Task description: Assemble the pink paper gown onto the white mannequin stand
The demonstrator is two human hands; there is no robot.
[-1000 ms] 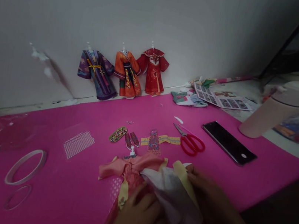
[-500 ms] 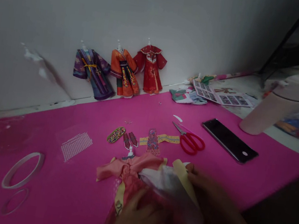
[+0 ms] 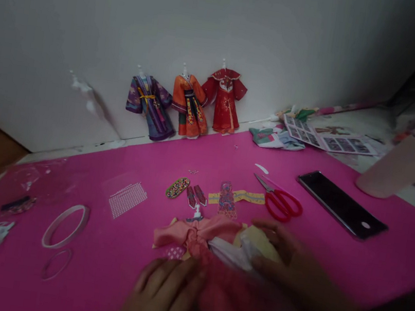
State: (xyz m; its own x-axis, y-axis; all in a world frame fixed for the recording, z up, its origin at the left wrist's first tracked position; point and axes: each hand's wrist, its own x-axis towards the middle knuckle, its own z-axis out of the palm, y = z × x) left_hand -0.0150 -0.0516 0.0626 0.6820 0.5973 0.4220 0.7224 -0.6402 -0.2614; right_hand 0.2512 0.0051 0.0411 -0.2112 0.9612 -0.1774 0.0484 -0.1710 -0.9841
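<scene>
A small doll dress [image 3: 233, 294] in coral and red lies at the front of the pink mat, sleeves spread, with the white neck stub [image 3: 197, 211] of a doll form above its collar. My left hand [image 3: 165, 295] is closed over the left side of the skirt, fingers bent; the cloth under them is hidden. At the right side, my right hand [image 3: 286, 253] pinches a pale yellow and white layer [image 3: 235, 253] of the dress between thumb and fingers. The lower skirt is dark and blurred. Just beyond the collar are two dark red pointed trim pieces [image 3: 197, 195].
Red-handled scissors [image 3: 282, 204], a phone [image 3: 342, 204] and a pale bottle [image 3: 402, 158] stand or lie to the right. Three dressed doll forms [image 3: 187, 103] lean on the wall. Tape rolls [image 3: 66, 228], a bead sheet [image 3: 127, 199] and a bead dish [image 3: 177, 187] lie left.
The view has swung left, so things appear further right. My right hand has shifted its grip on the pale layer, which is now folded lower. My left hand has moved to the skirt's left side.
</scene>
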